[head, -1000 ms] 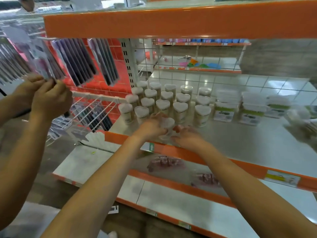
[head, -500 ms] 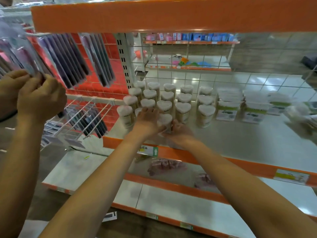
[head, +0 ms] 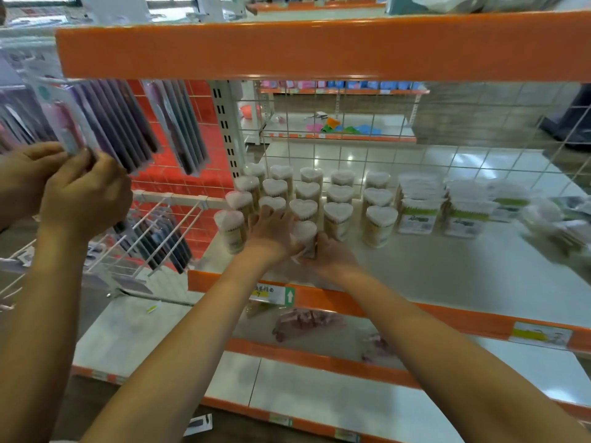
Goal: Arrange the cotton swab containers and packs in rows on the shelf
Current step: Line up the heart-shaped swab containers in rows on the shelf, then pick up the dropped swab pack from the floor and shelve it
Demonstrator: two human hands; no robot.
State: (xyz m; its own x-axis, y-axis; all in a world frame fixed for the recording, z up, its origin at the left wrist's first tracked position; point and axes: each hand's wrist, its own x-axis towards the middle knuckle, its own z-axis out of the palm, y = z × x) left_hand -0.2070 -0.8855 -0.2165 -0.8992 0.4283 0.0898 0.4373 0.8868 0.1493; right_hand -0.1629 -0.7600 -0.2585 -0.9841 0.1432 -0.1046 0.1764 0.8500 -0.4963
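A heart-lidded tub of cotton swabs (head: pixel 303 235) stands on the shelf (head: pixel 447 266), at the front of the middle column of like tubs. Both hands meet at it with arms stretched forward. The left hand (head: pixel 271 233) lies against its left side, fingers (head: pixel 271 215) reaching up toward the tub behind. The right hand (head: pixel 332 255) cups its base from the right; its fingers are hidden behind the tub, so whether they curl round it I cannot tell. Around it the other heart-lidded tubs (head: pixel 339 215) stand in rows running back toward the wire grille (head: pixel 351 129), each packed with upright swabs. To their right sit square packs with green labels (head: pixel 419 212), stacked, and farther right some blurred packs (head: pixel 550 225). At the far left another person's hands (head: pixel 83 193) hold hanging carded goods (head: pixel 121 123).
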